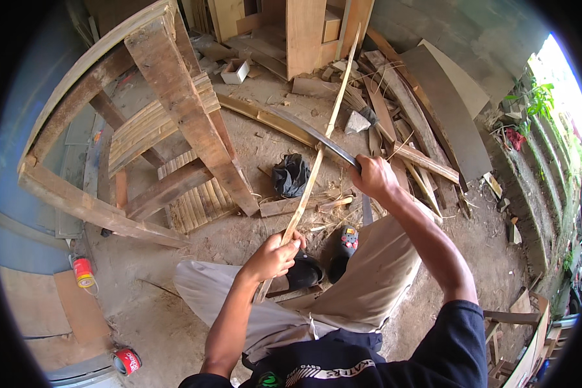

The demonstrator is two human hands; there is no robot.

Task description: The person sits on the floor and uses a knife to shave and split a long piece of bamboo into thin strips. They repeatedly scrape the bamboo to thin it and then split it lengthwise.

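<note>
A long pale strip is being gripped in the left hand, a curved blade being held across it in the right hand.
The strip is being held slantwise above the floor, its lower part being clamped in the left hand. The blade's near end is being clamped in the right hand; whether the strip is being touched cannot be told. A black bag is lying left of the strip.

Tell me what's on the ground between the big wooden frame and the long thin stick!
In the head view, a crumpled black bag lies there, between the wooden frame and the stick; a wood piece lies near it.
</note>
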